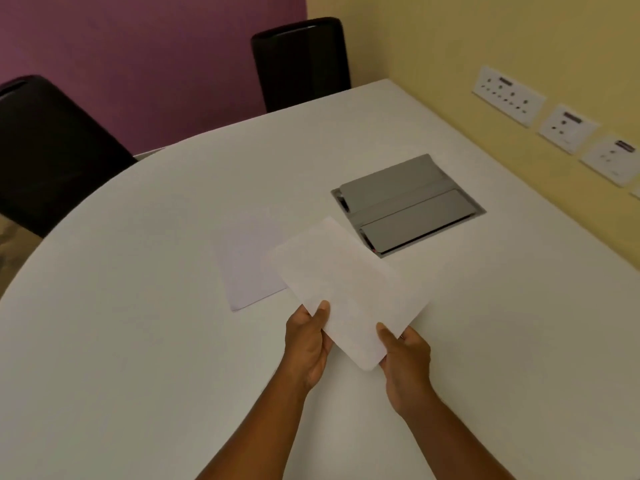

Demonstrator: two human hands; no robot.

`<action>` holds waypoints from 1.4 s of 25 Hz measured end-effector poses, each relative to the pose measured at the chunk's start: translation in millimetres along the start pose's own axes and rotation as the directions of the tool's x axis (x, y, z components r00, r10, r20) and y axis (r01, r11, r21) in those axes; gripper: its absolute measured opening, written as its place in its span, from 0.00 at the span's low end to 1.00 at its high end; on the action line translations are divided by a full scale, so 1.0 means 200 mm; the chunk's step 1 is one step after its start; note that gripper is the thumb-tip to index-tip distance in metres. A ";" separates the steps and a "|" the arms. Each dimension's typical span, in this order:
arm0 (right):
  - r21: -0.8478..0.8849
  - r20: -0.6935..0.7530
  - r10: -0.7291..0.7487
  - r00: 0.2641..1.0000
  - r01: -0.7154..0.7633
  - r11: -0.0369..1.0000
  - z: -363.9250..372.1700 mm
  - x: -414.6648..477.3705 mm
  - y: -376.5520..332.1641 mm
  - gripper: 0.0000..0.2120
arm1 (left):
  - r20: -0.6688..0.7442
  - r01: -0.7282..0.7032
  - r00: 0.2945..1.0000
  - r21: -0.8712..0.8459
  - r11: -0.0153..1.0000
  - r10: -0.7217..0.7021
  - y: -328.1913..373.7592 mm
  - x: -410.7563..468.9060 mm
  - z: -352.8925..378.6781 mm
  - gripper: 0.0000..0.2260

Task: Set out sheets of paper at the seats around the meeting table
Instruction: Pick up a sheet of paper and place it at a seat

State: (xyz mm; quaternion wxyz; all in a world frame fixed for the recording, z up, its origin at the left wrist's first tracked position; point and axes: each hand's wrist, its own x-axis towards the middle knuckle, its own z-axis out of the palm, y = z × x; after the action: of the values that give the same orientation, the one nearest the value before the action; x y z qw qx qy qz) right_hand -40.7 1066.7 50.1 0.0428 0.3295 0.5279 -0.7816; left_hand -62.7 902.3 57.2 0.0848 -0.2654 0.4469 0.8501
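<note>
I hold a white sheet of paper [343, 289] above the white meeting table [138, 306], tilted with its far corner toward the grey box. My left hand [306, 344] pinches its near left edge, thumb on top. My right hand [405, 358] grips its near right corner, thumb on top too. A small stack of white paper [247, 261] lies flat on the table just left of the held sheet, partly covered by it. Two black chairs stand at the far side of the table, one at the left [52, 150] and one at the back [301, 60].
A grey cable box with closed flaps [408, 202] is set into the table beyond the held sheet. White wall sockets [509, 95] line the yellow wall on the right, which the table's right edge meets. A purple wall stands behind the chairs.
</note>
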 end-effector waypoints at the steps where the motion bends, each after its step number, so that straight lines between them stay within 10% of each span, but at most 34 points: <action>1: -0.037 -0.062 -0.020 0.998 0.018 0.999 -0.05 0.01 -0.01 0.05 | -0.013 0.008 1.000 0.049 0.999 -0.008 -0.03 -0.01 0.04 0.14; 8: -0.114 -0.356 -0.121 0.927 0.086 0.990 -0.55 0.14 -0.18 0.02 | 0.078 -0.056 0.997 0.610 0.791 0.011 -0.27 -0.04 0.36 0.42; 12: -0.123 -0.470 -0.106 0.876 0.054 0.991 -0.84 0.19 -0.22 0.05 | 0.301 -0.289 0.954 0.900 0.325 0.013 -0.46 0.03 0.47 0.41; 16: -0.081 -0.552 -0.055 0.832 0.012 0.997 -1.05 0.27 -0.20 0.05 | 0.556 -0.580 0.812 0.804 -0.132 -0.180 -0.69 0.10 0.57 0.38; 21: -0.110 -0.589 -0.041 0.807 -0.030 0.993 -1.20 0.39 -0.17 0.05 | 0.625 -0.757 0.652 0.509 -0.410 -0.428 -0.91 0.23 0.74 0.35; 30: -0.342 -0.620 -0.131 0.774 -0.116 0.933 -1.39 0.46 -0.13 0.08 | 0.496 -0.726 0.688 0.476 -0.497 -0.529 -1.09 0.32 0.80 0.37; 35: -0.597 -0.554 -0.307 0.774 -0.112 0.795 -1.37 0.40 -0.12 0.32 | 0.491 -0.722 0.692 0.465 -0.512 -0.530 -1.09 0.32 0.80 0.37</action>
State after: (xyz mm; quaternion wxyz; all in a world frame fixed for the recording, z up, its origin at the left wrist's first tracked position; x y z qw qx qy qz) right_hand 15.9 1334.0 -36.8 -0.0761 0.5089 0.7475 -0.4200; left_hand -94.4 1153.3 -58.6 0.2961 0.3594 0.8849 0.0092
